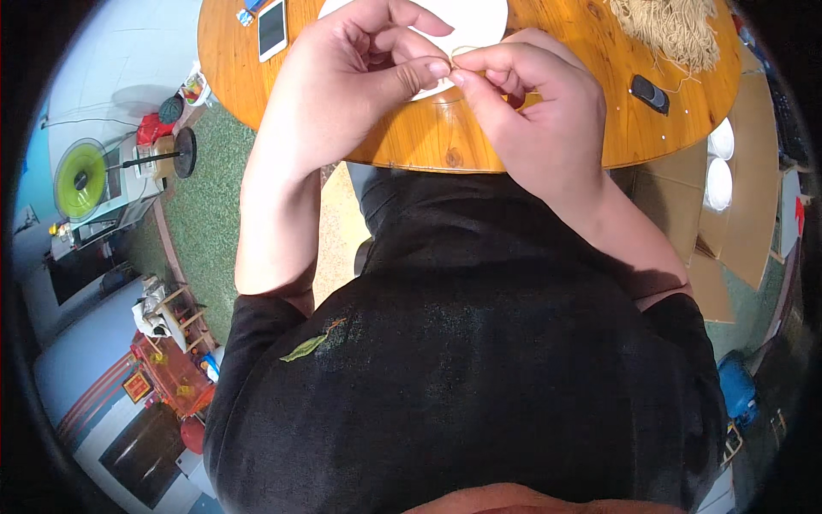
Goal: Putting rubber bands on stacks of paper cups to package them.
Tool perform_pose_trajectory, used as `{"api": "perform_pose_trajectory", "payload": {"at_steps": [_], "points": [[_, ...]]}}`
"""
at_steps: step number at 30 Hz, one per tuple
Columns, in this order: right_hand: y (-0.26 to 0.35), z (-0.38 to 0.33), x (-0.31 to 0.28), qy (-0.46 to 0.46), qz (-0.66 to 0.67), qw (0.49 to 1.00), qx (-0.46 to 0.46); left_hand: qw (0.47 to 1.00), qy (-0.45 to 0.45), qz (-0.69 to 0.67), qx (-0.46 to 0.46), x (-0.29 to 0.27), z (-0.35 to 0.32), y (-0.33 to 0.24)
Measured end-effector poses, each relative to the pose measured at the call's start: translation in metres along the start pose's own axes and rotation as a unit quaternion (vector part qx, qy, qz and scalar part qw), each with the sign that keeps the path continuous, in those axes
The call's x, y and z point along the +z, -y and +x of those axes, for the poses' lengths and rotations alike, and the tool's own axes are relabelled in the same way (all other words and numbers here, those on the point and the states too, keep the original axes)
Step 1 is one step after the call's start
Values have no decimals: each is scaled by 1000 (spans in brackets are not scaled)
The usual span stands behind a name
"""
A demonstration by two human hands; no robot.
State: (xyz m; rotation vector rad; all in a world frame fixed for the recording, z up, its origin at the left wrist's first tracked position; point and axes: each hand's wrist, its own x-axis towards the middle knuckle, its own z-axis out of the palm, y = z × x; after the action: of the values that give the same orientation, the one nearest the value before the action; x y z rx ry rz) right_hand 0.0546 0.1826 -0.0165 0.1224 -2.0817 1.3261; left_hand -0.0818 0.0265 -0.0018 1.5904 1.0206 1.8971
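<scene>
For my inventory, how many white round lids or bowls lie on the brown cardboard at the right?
2: one white round lid lies above the other on the brown cardboard; more may be hidden.

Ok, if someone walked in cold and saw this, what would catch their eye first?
Probably the two bare hands meeting at the near edge of the round wooden table: the left hand and right hand pinch a thin tan strand between their fingertips over a white plate. Next, the heap of tan fibres at the table's far right, and the white phone at its far left.

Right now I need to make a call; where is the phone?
In the head view, the phone lies on the round table's far left part, left of the left hand.
</scene>
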Motion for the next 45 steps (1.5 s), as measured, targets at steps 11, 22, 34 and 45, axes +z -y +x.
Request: {"api": "perform_pose_trajectory", "payload": {"at_steps": [11,22,34,45], "points": [[7,-8,-1,39,189,959,206,877,-182,315,-314,39,-4,-43],[10,-6,-17,60,423,812,397,795,-52,603,-25,39,-11,-30],[8,-12,-8,42,366,870,327,752,-46,658,-6,48,-16,-26],[-8,-24,-4,20,217,959,182,801,-86,592,-20,49,-18,-24]]}}
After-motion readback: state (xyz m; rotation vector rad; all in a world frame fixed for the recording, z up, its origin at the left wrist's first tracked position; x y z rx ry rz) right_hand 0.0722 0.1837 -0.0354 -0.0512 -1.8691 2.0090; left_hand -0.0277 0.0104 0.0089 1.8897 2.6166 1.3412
